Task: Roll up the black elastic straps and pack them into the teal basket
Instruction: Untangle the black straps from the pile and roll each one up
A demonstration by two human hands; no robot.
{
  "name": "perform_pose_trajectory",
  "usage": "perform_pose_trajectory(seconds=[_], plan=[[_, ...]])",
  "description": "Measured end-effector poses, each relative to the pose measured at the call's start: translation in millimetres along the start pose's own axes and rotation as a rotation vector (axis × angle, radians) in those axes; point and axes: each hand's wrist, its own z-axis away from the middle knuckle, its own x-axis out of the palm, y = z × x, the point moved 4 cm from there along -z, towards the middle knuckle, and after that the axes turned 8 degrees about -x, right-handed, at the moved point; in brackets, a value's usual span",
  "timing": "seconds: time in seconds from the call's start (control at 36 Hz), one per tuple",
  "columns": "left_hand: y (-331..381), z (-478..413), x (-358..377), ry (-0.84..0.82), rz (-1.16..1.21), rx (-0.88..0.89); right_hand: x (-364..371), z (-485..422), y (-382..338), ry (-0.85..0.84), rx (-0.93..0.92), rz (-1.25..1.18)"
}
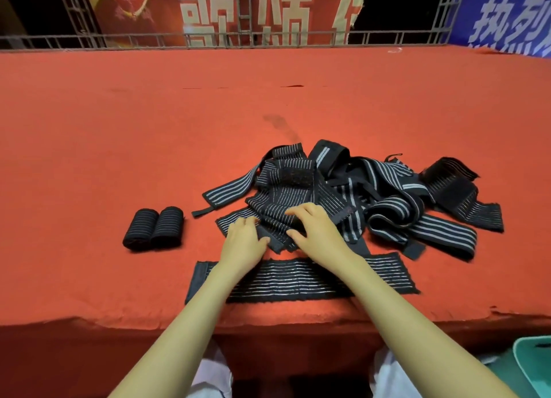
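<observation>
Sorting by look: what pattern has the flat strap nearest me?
The flat strap is black with thin pale stripes; head view.

The flat red table covering is matt, felt-like cloth, frayed along its near edge. The black pale-striped elastic straps are ribbed woven fabric; the teal basket near right looks smooth plastic.
</observation>
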Motion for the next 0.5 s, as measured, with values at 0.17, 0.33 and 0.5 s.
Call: perform_pose_trajectory(seconds=[0.17,0.33,0.5], plan=[[-2.5,-16.7,15.8,-0.022,-0.023,-0.072,21.3,-32.6,1.8,-0.031,0.046,0.175],[-5.4,-19.6,6.8,0.086,0.227,-0.045,25.3,-41.4,25.8,0.094,0.24,0.0],[-18.8,-24.3,-5.2,-0.032,0.923,-0.211,-8.7,-37.2,51.8,0.364,0.437,-0.373]])
